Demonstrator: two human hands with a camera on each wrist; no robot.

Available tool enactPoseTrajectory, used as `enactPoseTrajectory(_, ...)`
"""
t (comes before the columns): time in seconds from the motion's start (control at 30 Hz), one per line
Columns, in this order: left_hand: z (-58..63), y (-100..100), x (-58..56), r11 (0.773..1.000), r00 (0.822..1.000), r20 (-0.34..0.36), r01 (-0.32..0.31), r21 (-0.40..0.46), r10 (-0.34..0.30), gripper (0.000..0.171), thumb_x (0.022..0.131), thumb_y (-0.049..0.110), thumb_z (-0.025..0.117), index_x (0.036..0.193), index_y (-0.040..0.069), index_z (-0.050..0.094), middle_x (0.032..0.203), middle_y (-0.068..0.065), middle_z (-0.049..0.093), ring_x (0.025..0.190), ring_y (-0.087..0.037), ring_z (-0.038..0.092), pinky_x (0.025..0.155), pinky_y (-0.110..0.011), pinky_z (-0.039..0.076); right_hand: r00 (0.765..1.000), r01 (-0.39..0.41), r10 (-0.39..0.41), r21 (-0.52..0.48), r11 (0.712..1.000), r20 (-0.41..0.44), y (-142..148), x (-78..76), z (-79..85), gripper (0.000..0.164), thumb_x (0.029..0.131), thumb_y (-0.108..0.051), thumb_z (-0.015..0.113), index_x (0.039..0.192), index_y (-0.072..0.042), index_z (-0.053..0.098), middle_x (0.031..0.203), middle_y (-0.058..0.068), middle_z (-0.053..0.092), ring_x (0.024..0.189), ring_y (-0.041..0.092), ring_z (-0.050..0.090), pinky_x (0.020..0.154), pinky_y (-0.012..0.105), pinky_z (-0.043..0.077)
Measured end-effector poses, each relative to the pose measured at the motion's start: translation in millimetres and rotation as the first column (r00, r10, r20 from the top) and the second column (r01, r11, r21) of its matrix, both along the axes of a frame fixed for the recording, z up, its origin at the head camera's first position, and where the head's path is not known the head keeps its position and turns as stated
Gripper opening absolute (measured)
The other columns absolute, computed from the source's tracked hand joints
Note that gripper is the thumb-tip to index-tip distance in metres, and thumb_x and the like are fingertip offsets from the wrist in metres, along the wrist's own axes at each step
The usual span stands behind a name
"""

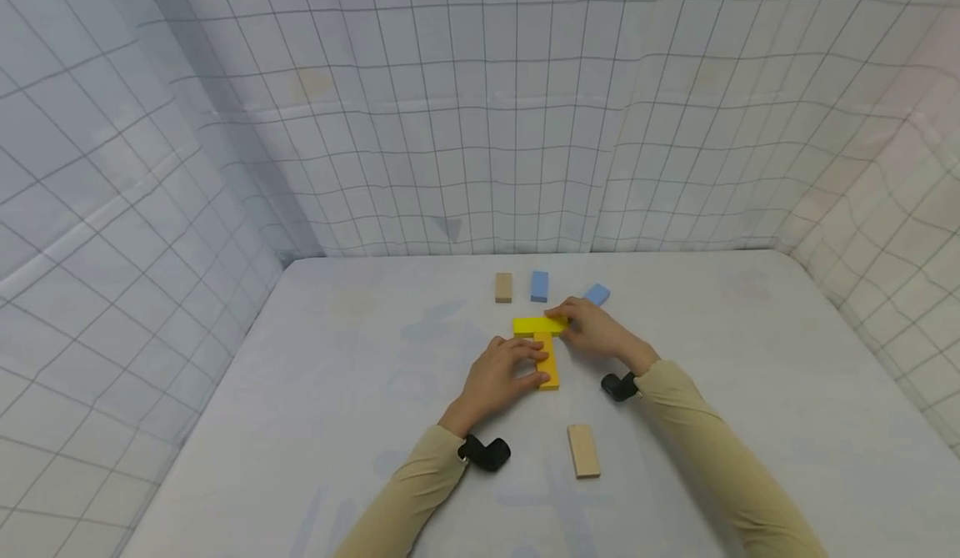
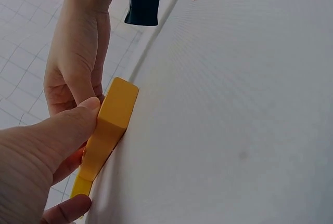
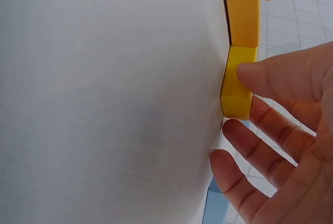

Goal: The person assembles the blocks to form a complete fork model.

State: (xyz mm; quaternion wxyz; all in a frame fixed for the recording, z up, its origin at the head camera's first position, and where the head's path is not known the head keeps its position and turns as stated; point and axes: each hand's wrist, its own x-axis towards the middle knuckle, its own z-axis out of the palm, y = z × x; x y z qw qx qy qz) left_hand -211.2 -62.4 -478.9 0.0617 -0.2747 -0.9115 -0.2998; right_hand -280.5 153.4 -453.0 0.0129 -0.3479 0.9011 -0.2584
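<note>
On the white table, a yellow block [image 1: 529, 325] lies crosswise against the far end of an orange block [image 1: 550, 369], so the two make a T. My left hand [image 1: 500, 377] pinches the orange block, its thumb on the near part and fingers farther along. In the left wrist view the thumb presses the side of the orange block [image 2: 117, 107]. With thumb and fingertips my right hand [image 1: 596, 330] pinches the right end of the yellow block. The right wrist view shows the thumb on the yellow block [image 3: 237, 96], with the other fingers spread beyond its end.
Behind the T lie a wooden block [image 1: 503, 288], a blue block [image 1: 539, 286] and a second blue block [image 1: 597, 294], partly hidden by my right hand. Another wooden block [image 1: 583, 451] lies nearer, between my forearms. Grid-patterned curtains [image 1: 525, 124] border the table at the back and sides.
</note>
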Motion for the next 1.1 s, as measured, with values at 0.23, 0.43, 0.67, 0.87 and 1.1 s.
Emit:
enactPoseTrajectory(0.23, 0.1, 0, 0.7, 1.000, 1.000, 0.006, 0.003, 0.011, -0.003, 0.038, 0.086, 0.040, 0.069, 0.117, 0.018, 0.070, 0.125, 0.006, 0.060, 0.097, -0.014, 0.049, 0.077, -0.028, 0.044, 0.999, 0.010, -0.011, 0.016, 1.000, 0.031, 0, -1.3, -1.0, 0.041, 0.085, -0.001, 0.065, 0.126, 0.001, 0.059, 0.115, 0.014, 0.058, 0.104, 0.029, 0.052, 0.090, 0.046, 0.041)
enactPoseTrajectory(0.43, 0.1, 0, 1.0, 1.000, 1.000, 0.004, 0.002, 0.003, -0.002, 0.038, 0.086, 0.040, 0.069, 0.118, 0.018, 0.069, 0.126, 0.007, 0.059, 0.098, -0.014, 0.049, 0.077, -0.028, 0.044, 0.999, 0.029, -0.029, -0.010, 1.000, 0.034, 2, 3.3, -1.2, 0.044, 0.087, -0.004, 0.065, 0.129, 0.001, 0.056, 0.120, 0.019, 0.054, 0.107, 0.032, 0.051, 0.091, 0.048, 0.041)
enactPoseTrajectory(0.67, 1.6, 0, 0.8, 1.000, 1.000, 0.017, -0.004, 0.004, 0.004, 0.038, 0.086, 0.039, 0.070, 0.117, 0.018, 0.070, 0.125, 0.007, 0.059, 0.096, -0.014, 0.049, 0.076, -0.028, 0.043, 0.998, 0.065, -0.066, -0.046, 0.997, -0.010, 10, 19.1, 1.8, 0.045, 0.090, -0.009, 0.064, 0.132, 0.000, 0.053, 0.128, 0.021, 0.049, 0.117, 0.037, 0.046, 0.097, 0.052, 0.036)
enactPoseTrajectory(0.87, 0.1, 0, 0.0, 1.000, 1.000, 0.024, -0.008, 0.011, 0.007, 0.039, 0.085, 0.040, 0.070, 0.118, 0.018, 0.069, 0.125, 0.008, 0.059, 0.096, -0.014, 0.049, 0.077, -0.028, 0.043, 0.995, 0.062, -0.068, -0.078, 0.995, -0.077, 17, 42.2, 6.4, 0.036, 0.092, -0.013, 0.064, 0.126, -0.003, 0.059, 0.127, 0.014, 0.052, 0.117, 0.032, 0.048, 0.095, 0.050, 0.039)
enactPoseTrajectory(1.1, -3.2, 0, -1.2, 1.000, 1.000, 0.018, -0.006, 0.028, 0.006, 0.040, 0.085, 0.041, 0.069, 0.118, 0.018, 0.069, 0.125, 0.008, 0.059, 0.095, -0.013, 0.048, 0.077, -0.029, 0.043, 0.981, 0.017, -0.031, -0.075, 0.997, -0.190, 22, 70.1, 13.2, 0.033, 0.089, -0.015, 0.067, 0.121, -0.008, 0.064, 0.119, 0.007, 0.059, 0.108, 0.025, 0.055, 0.088, 0.044, 0.045)
